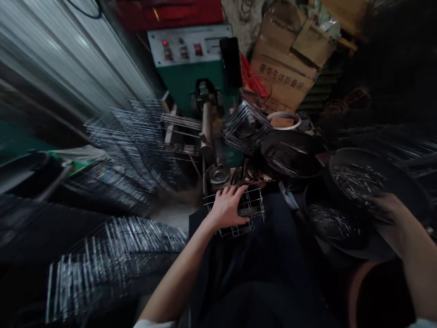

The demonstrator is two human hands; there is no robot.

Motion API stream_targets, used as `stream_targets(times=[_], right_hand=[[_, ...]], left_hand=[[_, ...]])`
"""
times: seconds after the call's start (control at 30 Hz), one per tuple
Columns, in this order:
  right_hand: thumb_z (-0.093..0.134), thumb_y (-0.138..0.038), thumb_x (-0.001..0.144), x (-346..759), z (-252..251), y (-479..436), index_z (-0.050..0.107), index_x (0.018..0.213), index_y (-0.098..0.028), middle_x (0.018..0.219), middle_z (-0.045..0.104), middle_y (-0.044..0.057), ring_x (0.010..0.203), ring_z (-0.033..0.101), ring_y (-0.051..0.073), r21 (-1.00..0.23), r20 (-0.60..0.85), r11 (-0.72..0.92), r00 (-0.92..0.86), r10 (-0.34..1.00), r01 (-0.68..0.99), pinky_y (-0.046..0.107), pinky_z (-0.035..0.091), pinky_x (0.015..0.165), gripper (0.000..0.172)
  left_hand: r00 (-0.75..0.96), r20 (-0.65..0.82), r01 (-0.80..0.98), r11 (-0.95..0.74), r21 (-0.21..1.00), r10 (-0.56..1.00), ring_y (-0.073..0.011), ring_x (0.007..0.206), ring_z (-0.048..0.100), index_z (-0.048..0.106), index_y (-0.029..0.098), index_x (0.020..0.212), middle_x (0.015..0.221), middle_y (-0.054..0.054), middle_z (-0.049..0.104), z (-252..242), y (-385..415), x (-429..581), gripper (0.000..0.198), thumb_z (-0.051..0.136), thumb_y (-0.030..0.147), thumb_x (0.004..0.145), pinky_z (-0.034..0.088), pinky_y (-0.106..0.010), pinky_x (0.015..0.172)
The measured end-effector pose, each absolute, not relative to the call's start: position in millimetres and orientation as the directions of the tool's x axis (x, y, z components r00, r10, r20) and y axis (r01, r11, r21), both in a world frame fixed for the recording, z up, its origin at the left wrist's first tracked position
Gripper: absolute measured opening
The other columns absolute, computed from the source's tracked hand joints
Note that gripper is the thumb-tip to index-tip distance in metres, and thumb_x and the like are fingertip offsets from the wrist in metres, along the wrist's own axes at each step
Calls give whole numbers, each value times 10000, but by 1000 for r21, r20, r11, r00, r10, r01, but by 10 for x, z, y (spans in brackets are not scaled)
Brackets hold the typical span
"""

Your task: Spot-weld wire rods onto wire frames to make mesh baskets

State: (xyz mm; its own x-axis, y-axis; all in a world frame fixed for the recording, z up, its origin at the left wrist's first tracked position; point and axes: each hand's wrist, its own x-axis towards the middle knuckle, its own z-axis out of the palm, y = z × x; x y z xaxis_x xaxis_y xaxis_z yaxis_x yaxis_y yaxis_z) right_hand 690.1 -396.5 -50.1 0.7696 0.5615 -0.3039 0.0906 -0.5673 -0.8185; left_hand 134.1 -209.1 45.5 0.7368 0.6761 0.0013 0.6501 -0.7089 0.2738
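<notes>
My left hand [228, 208] lies on a small wire grid [254, 202] in my lap. Its fingers are spread over the wires, thumb apart, and it covers much of the grid's left half. Out to the right, my right hand [389, 205] reaches into a dark round pan [344, 157] of loose thin metal pieces [357, 177]. Motion and dim light smear its fingers, so what they hold, if anything, does not show. Just below and left of that pan, a second dark pan [307, 218] holds more thin metal pieces [332, 221].
A green machine [180, 82] with a switch panel and horizontal metal bar [207, 120] stands ahead. Stacked wire grids [116, 246] fill the left side. Square wire frames [246, 127], a dark bowl [293, 155] and a cardboard box [287, 68] stand right of the machine.
</notes>
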Motion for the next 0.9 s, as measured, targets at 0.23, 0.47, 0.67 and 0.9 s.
stream_targets(times=[0.23, 0.47, 0.67, 0.9], right_hand=[[824, -600, 666, 6010, -6, -3611, 628, 889, -302, 935, 678, 186, 657, 660, 188, -927, -80, -331, 770, 633, 175, 341, 578, 582, 420], [754, -515, 811, 4103, 666, -3178, 725, 1078, -194, 1057, 716, 124, 951, 690, 280, -955, 9, 18, -33, 999, 295, 397, 570, 885, 419], [552, -351, 990, 3381, 334, -2661, 731, 1062, -236, 1019, 726, 49, 945, 683, 205, -831, 226, 344, -300, 927, 437, 305, 544, 862, 224], [526, -223, 1000, 3018, -268, -2367, 572, 1393, -299, 1222, 676, 59, 1119, 642, 216, -668, 459, 546, -298, 837, 506, 377, 538, 976, 403]], left_hand=[[726, 69, 643, -711, 283, 684, -359, 1244, 445, 493, 264, 1273, 1423, -96, 486, 683, -2134, 1137, 778, 814, 441, 587, 378, -508, 1014], [689, 168, 667, -707, 237, 705, -362, 1297, 407, 515, 242, 1245, 1514, -114, 429, 738, -1971, 920, 720, 794, 456, 617, 324, -529, 1058], [616, 144, 710, -625, 325, 774, -354, 1308, 409, 539, 234, 1210, 1489, -119, 450, 354, -1794, 768, 728, 820, 403, 560, 334, -500, 1067], [597, 116, 714, -592, 374, 794, -342, 1284, 446, 528, 233, 1228, 1470, -121, 470, 171, -1670, 639, 746, 812, 388, 556, 353, -493, 1059]])
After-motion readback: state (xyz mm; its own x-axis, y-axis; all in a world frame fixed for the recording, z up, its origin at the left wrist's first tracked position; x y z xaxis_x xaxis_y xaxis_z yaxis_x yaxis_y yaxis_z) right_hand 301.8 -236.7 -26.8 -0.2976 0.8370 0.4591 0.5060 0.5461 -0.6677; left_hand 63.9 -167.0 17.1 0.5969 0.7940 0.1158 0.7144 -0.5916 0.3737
